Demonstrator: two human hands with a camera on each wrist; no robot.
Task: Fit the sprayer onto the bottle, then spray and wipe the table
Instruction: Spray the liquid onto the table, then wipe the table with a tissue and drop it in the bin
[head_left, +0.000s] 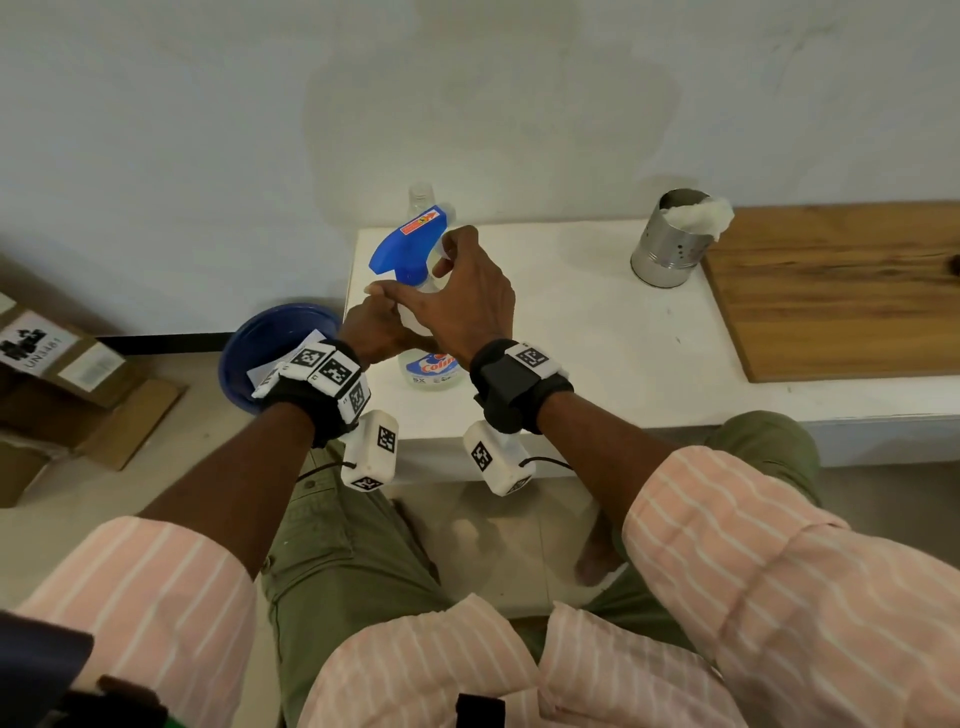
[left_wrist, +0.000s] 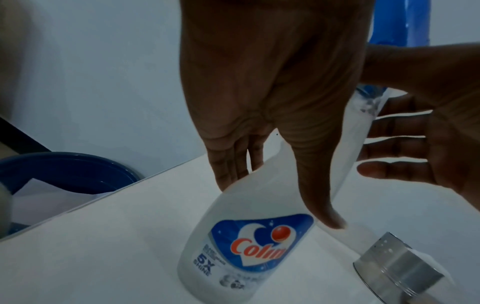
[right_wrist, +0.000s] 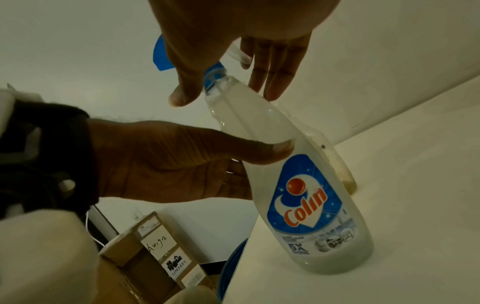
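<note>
A translucent Colin bottle (head_left: 431, 371) (left_wrist: 246, 246) (right_wrist: 311, 205) stands on the left end of the white table (head_left: 597, 338). A blue sprayer (head_left: 410, 239) (left_wrist: 400, 20) sits on its neck, with the blue collar (right_wrist: 214, 77) at the bottle mouth. My left hand (head_left: 374, 327) (left_wrist: 281, 201) (right_wrist: 257, 162) grips the bottle's upper body, thumb in front and fingers behind. My right hand (head_left: 457, 301) (left_wrist: 415, 133) (right_wrist: 224, 94) spans the neck just under the sprayer. Its fingers are straight and spread, and its thumb lies beside the collar.
A steel canister (head_left: 670, 244) (left_wrist: 397, 273) stuffed with white cloth stands right of the bottle, next to a wooden board (head_left: 831, 291). A second clear bottle (head_left: 421, 197) stands behind. A blue basin (head_left: 270, 343) and cardboard boxes (head_left: 47, 358) sit left of the table.
</note>
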